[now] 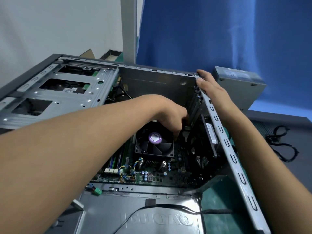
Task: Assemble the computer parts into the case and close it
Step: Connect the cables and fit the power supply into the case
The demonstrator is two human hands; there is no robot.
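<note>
The open grey computer case (152,81) lies on its side below me. Inside it, the motherboard (168,176) carries a black CPU fan (154,146) with a purple hub. My left hand (168,112) reaches down into the case, its fingertips bunched at the fan's far right corner beside the dark expansion slots. What those fingers hold or touch is hidden in shadow. My right hand (212,92) grips the far corner of the case's rear wall (236,159), thumb inside and fingers over the rim.
A metal drive cage (67,95) fills the case's left end. A grey power supply box (239,81) stands outside, behind my right hand. The side panel (135,217) lies in front with a black wire across it. Black cables (283,146) lie at the right.
</note>
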